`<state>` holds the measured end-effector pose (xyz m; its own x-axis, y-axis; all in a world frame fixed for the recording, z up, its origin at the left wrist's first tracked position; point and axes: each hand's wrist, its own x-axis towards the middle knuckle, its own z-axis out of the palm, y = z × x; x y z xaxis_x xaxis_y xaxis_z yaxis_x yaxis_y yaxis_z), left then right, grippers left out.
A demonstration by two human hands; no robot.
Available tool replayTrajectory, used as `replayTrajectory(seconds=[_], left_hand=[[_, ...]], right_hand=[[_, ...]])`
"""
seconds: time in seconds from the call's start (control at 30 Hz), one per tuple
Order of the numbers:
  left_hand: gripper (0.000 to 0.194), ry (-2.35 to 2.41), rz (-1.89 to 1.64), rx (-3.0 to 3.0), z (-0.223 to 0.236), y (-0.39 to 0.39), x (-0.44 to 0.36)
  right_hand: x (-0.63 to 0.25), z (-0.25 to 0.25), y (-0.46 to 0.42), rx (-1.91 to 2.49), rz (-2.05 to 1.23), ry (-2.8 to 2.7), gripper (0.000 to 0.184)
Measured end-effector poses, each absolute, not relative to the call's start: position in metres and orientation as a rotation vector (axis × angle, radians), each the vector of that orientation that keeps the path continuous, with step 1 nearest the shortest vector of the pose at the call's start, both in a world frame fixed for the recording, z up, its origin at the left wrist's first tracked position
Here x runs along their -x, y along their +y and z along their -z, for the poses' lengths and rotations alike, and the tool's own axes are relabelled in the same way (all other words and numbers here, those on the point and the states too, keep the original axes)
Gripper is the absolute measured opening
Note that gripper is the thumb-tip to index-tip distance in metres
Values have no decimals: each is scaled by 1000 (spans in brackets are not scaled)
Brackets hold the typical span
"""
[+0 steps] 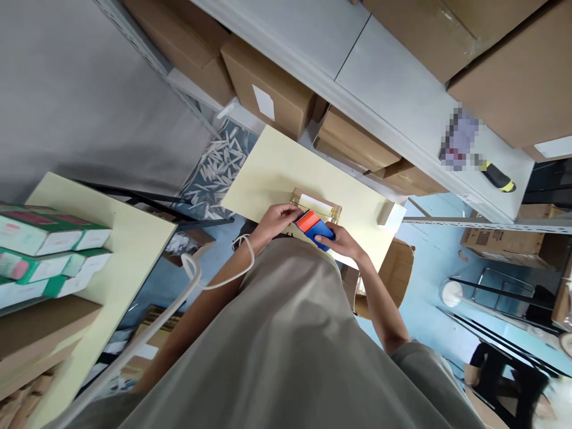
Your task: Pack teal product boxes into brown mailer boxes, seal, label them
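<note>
A small blue box with an orange end (316, 230) is held tilted over the table's near edge, close to my body. My right hand (342, 242) grips its blue part, thumb on top. At the orange end, the bent fingers of my left hand (277, 220) are closed on the box's corner; the fingertips are partly hidden. Just behind the box, a brown cardboard piece with a white label (316, 204) lies on the pale yellow table (263, 170). A white cord (252, 260) loops around my left wrist.
A shelf with cardboard boxes (272, 89) runs behind the table; a yellow-and-black handle (498, 177) lies on its upper board. Green and white boxes (49, 244) are stacked at left. An open carton (397, 271) stands at right. A small pale block (389, 213) sits at the table's right end.
</note>
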<state>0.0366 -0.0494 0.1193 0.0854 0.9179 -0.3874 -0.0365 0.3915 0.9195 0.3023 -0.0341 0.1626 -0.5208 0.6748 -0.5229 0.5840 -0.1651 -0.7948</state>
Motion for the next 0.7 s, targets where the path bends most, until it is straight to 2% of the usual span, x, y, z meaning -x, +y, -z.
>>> replayTrajectory(seconds=[0.1,0.3,0.5,0.7], left_hand=[[53,1322,-907,-928,-109,-54,-42],[45,1431,-1013,-864,-97,-68,-54],[39,1657,-1128,-829,-81,-54,-20],[30,1775,-1142,-774,-45,-37,-6]], right_hand=[[-301,-168,-28,1558,-1832,-2012,59],[-308,-204,-10,1545,-2219,-1926,62],[-316,-229,26,1703,-2232,-2091,59],[-303,-212,64,1714,-2191,-2157,60]])
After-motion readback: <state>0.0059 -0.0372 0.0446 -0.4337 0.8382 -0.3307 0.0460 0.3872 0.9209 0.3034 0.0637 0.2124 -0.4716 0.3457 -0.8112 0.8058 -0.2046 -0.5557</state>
